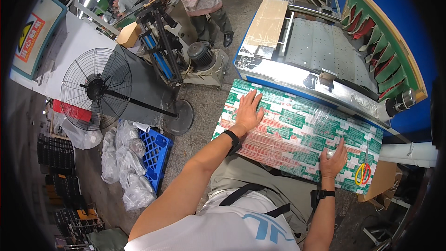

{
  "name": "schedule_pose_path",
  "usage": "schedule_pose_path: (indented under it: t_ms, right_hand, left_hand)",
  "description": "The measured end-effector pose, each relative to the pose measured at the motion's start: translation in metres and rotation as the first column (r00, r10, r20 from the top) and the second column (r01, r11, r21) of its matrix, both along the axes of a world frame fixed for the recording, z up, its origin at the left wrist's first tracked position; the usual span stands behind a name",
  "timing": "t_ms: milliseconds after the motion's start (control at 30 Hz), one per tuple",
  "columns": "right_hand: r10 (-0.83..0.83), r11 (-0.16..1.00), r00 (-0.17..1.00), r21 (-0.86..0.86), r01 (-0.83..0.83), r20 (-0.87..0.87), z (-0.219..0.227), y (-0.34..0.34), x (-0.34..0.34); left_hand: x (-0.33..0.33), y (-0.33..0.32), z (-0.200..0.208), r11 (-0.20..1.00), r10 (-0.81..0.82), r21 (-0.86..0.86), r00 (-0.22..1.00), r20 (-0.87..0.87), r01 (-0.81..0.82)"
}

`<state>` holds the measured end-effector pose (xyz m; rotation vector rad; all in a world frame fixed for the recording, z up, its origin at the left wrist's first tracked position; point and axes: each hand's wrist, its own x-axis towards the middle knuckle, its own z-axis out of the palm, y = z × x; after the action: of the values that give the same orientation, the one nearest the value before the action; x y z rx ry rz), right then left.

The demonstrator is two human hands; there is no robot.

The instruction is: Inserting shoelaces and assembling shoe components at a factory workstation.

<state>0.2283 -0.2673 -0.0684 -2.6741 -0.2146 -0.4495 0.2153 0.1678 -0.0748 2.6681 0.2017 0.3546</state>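
In front of me is a flat work surface (pixel 283 135) covered in green-and-white printed tape under shiny clear film, with red-and-white patterned strips showing along its middle. My left hand (pixel 249 111) lies flat near its left end, fingers stretched out, holding nothing. Toward the right end rests my right hand (pixel 333 161), its fingers extended and the thumb apart. A small pale spot shows beside that thumb; I cannot make out what it is. Just right of this hand lie scissors (pixel 363 173) with red and yellow handles, blades pointing away from me.
A machine with a grey perforated bed (pixel 320 44) adjoins the surface's far side. Left stand a black floor fan (pixel 96 88), a blue plastic pallet (pixel 157 151) and stuffed clear bags (pixel 127 158). Beyond, a person (pixel 200 0) works at a machine with a motor (pixel 202 56).
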Motion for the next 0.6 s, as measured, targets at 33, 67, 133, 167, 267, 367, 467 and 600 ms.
schedule_pose_path:
  t_ms: [33, 67, 133, 167, 267, 367, 467, 600]
  right_hand:
    - [0.002, 1.0, 1.0, -0.013, -0.002, 0.021, 0.0, 0.0002, 0.0002]
    - [0.005, 1.0, 0.999, -0.026, -0.004, 0.042, 0.0001, 0.0004, 0.0001]
    - [0.003, 1.0, 0.999, -0.025, -0.002, 0.034, 0.0004, 0.0006, 0.0001]
    - [0.002, 1.0, 1.0, -0.024, -0.001, 0.027, 0.0005, 0.0006, -0.0001]
    - [0.001, 1.0, 1.0, -0.031, 0.0, 0.028, -0.001, -0.0004, -0.0001]
    - [0.002, 1.0, 1.0, -0.022, -0.001, 0.026, -0.0008, -0.0001, 0.0]
    - [-0.008, 1.0, 1.0, -0.015, 0.008, 0.005, 0.0005, -0.0002, -0.0004]
    - [-0.001, 1.0, 1.0, -0.021, 0.002, 0.028, 0.0006, 0.0011, 0.0001]
  left_hand:
    - [0.0002, 0.0003, -0.0003, 1.0, 0.0, -0.001, 1.0, 0.001, 0.0]
    - [0.0, 0.0004, -0.0006, 1.0, 0.001, -0.002, 1.0, 0.001, -0.001]
    - [0.0, 0.0007, -0.0013, 1.0, 0.002, 0.002, 1.0, -0.002, -0.002]
    - [0.0001, 0.0009, -0.0017, 1.0, 0.004, 0.008, 1.0, -0.004, -0.004]
    - [0.0001, 0.0009, -0.0026, 1.0, 0.004, 0.011, 1.0, 0.003, -0.004]
    - [0.0001, 0.0013, -0.002, 1.0, 0.002, 0.02, 1.0, -0.01, -0.002]
    - [0.0007, 0.0006, -0.0013, 1.0, -0.001, 0.017, 1.0, -0.009, 0.001]
    - [-0.0001, 0.0009, -0.0013, 1.0, 0.001, 0.015, 1.0, -0.005, -0.001]
